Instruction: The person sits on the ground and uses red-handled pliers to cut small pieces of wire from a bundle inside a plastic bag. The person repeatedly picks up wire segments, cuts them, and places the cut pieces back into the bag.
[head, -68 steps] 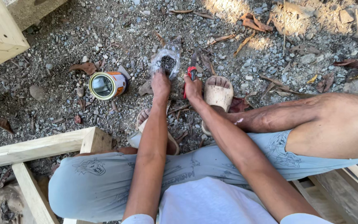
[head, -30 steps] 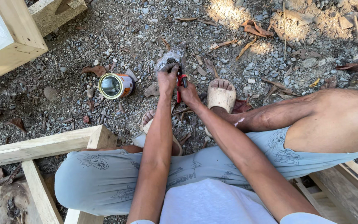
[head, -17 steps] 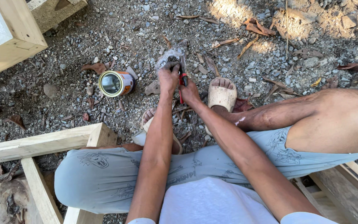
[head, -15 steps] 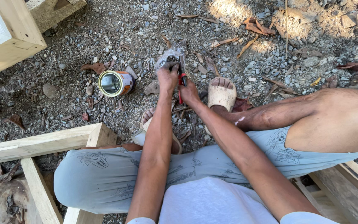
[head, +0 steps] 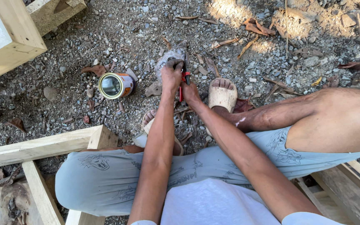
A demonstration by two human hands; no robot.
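The left hand (head: 171,77) pinches a clear plastic bag (head: 168,58) against the gravel (head: 84,46) — steadying it, seemingly — while the right hand (head: 190,91) is clamped on a red-handled tool (head: 183,81) (pliers, perhaps) just beside it. An open tin can (head: 114,85) lies nearby.

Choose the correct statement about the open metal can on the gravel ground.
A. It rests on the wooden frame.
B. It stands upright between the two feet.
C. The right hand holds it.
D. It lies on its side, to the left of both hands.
D: the can lies tipped on the gravel with its open mouth showing, apart from the left hand and right hand.
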